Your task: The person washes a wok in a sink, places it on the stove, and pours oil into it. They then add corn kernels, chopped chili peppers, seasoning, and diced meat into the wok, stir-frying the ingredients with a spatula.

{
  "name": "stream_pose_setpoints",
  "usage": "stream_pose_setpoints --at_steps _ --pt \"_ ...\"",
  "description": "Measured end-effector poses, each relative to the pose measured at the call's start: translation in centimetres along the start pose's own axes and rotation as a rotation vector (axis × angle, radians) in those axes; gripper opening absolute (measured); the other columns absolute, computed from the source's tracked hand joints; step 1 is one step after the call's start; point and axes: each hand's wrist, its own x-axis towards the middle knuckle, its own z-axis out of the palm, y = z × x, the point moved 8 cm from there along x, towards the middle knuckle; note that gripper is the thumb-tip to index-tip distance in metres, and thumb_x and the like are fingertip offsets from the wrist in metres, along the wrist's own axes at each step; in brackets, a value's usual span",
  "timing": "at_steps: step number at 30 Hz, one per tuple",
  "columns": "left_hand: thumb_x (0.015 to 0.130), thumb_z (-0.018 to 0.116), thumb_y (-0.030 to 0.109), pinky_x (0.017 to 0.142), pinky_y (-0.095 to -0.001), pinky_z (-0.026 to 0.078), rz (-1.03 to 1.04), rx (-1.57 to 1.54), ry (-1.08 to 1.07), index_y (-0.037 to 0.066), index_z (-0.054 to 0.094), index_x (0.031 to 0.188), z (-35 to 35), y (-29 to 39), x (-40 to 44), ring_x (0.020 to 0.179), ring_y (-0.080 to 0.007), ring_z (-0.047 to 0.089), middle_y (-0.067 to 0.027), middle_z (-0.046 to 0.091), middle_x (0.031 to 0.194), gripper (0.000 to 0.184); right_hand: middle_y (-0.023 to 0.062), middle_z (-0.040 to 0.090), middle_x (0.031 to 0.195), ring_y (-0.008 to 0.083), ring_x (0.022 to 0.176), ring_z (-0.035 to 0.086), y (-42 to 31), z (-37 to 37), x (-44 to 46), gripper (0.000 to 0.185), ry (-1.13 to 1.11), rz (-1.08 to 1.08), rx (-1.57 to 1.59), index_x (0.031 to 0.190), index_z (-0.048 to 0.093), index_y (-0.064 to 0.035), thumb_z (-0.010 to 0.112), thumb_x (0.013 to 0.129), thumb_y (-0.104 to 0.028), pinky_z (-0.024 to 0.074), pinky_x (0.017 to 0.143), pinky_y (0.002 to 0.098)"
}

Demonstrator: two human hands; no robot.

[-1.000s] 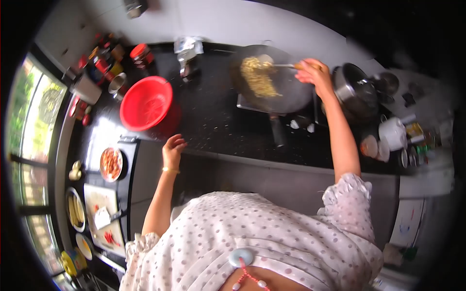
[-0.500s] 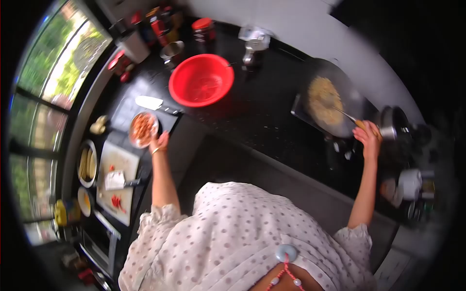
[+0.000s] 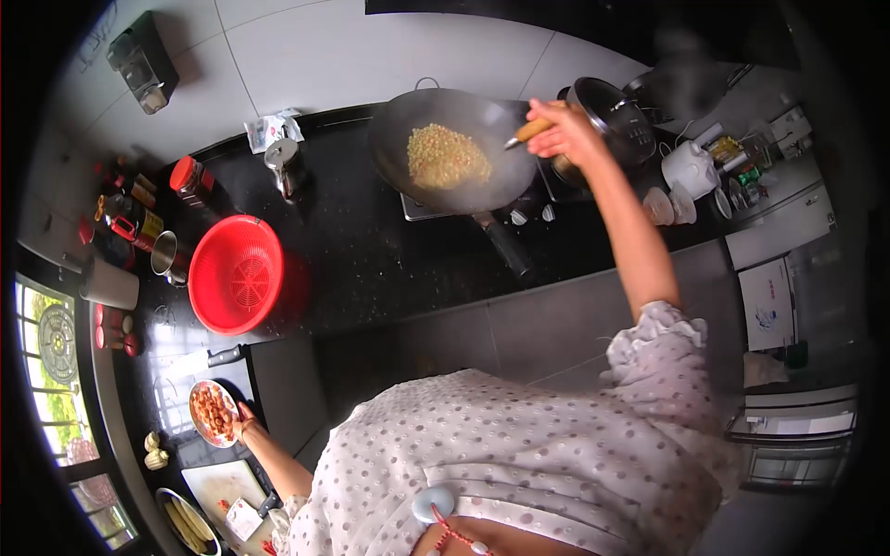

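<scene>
My left hand (image 3: 246, 424) grips the edge of a small dish (image 3: 221, 444) filled with reddish-brown diced pieces (image 3: 212, 409), over the counter at the left. My right hand (image 3: 569, 135) is closed around the wooden handle of a spatula (image 3: 535, 129), above the right rim of a wok (image 3: 389, 141). The spatula's metal shaft points down into the wok, but its head cannot be made out. Pale yellow, grain-like food (image 3: 447, 156) lies in the steaming wok. The wok's dark handle (image 3: 503, 246) sticks out toward me.
A red plastic basket (image 3: 235, 275) stands between the dish and the wok. A knife (image 3: 225, 356) lies near the dish. Farther down are a cutting board (image 3: 213, 480) with a cleaver (image 3: 245, 519). Behind my right hand sits a black cooker (image 3: 623, 125).
My view has swung right toward the stove. The spatula is raised out of the food toward the wok's right rim. The dish stays in my left hand.
</scene>
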Motion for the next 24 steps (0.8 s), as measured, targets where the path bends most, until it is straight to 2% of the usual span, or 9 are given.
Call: stream_pose_setpoints --at_steps 2,5,10,12,14,16,19,22,24 --pt "0.081 0.045 0.009 0.073 -0.0331 0.051 -0.004 0.007 0.015 0.011 0.044 0.124 -0.1 0.2 -0.2 0.105 -0.0260 0.051 -0.0100 0.049 0.120 0.043 0.0180 0.064 0.079 0.0238 0.060 0.065 1.5 2.0 0.7 0.045 0.055 -0.065 0.155 0.095 0.056 -0.0007 0.063 0.080 -0.043 0.0531 0.051 0.0287" --pt "0.079 0.047 0.008 0.070 -0.0319 0.052 0.012 0.012 0.031 0.008 0.046 0.120 -0.4 0.8 -0.2 0.099 -0.0264 0.053 -0.0113 0.051 0.115 0.041 0.0173 0.065 0.080 0.0240 0.061 0.066 0.7 1.7 -0.1 0.044 0.090 -0.139 0.130 0.097 0.056 0.0005 0.064 0.081 -0.039 0.0531 0.052 0.0291" --pt "0.076 0.050 0.005 0.064 -0.0298 0.052 0.034 0.011 0.051 0.003 0.048 0.114 -2.3 1.5 -1.0 0.090 -0.0272 0.057 -0.0133 0.055 0.106 0.038 0.0136 0.063 0.075 0.0178 0.055 0.064 -3.8 -2.4 -4.7 0.038 0.006 -0.034 -0.255 0.091 0.058 0.0004 0.062 0.082 -0.036 0.0494 0.046 0.0234" --pt "0.074 0.051 0.004 0.062 -0.0290 0.053 0.044 0.006 0.062 0.001 0.050 0.112 -3.9 1.3 -1.4 0.086 -0.0275 0.058 -0.0142 0.057 0.102 0.037 0.0125 0.062 0.073 0.0171 0.054 0.063 -2.3 -2.9 -4.3 0.036 0.025 0.002 -0.260 0.091 0.058 -0.0008 0.063 0.081 -0.035 0.0488 0.044 0.0231" --pt "0.073 0.052 0.003 0.059 -0.0282 0.053 0.058 0.006 0.069 -0.001 0.051 0.109 -5.0 0.9 -2.5 0.082 -0.0278 0.060 -0.0150 0.058 0.099 0.037 0.0115 0.062 0.073 0.0172 0.054 0.063 0.5 -1.9 -2.2 0.033 0.097 -0.043 -0.169 0.093 0.059 -0.0016 0.066 0.080 -0.031 0.0490 0.044 0.0231" --pt "0.071 0.053 0.002 0.057 -0.0273 0.053 0.072 0.006 0.069 -0.003 0.052 0.107 -5.6 0.7 -4.3 0.078 -0.0281 0.061 -0.0158 0.060 0.095 0.036 0.0090 0.062 0.073 0.0164 0.058 0.064 3.0 0.5 0.8 0.022 0.070 -0.146 -0.047 0.092 0.060 -0.0025 0.065 0.081 -0.021 0.0500 0.049 0.0234" --pt "0.069 0.055 0.001 0.054 -0.0261 0.054 0.115 0.004 0.057 -0.006 0.053 0.103 -6.8 0.0 -7.1 0.073 -0.0285 0.063 -0.0170 0.062 0.090 0.034 0.0079 0.062 0.074 0.0152 0.061 0.064 1.3 3.5 1.9 0.019 -0.028 -0.292 -0.109 0.091 0.061 -0.0022 0.064 0.082 -0.019 0.0496 0.053 0.0222" --pt "0.066 0.057 0.002 0.053 -0.0271 0.054 0.199 0.087 -0.080 -0.010 0.052 0.098 -2.3 0.9 -14.9 0.067 -0.0271 0.063 -0.0177 0.062 0.087 0.035 0.0104 0.064 0.079 0.0168 0.065 0.065 -2.0 3.7 1.9 0.024 -0.047 -0.364 -0.173 0.094 0.061 -0.0006 0.064 0.082 -0.022 0.0504 0.056 0.0244" --pt "0.067 0.056 0.003 0.053 -0.0253 0.051 0.157 0.098 -0.145 -0.002 0.051 0.107 0.1 0.3 -18.2 0.071 -0.0224 0.062 -0.0123 0.061 0.092 0.040 0.0136 0.064 0.082 0.0200 0.067 0.065 -1.1 3.5 2.8 0.031 -0.014 -0.330 -0.004 0.098 0.058 0.0007 0.063 0.083 -0.026 0.0516 0.058 0.0269"
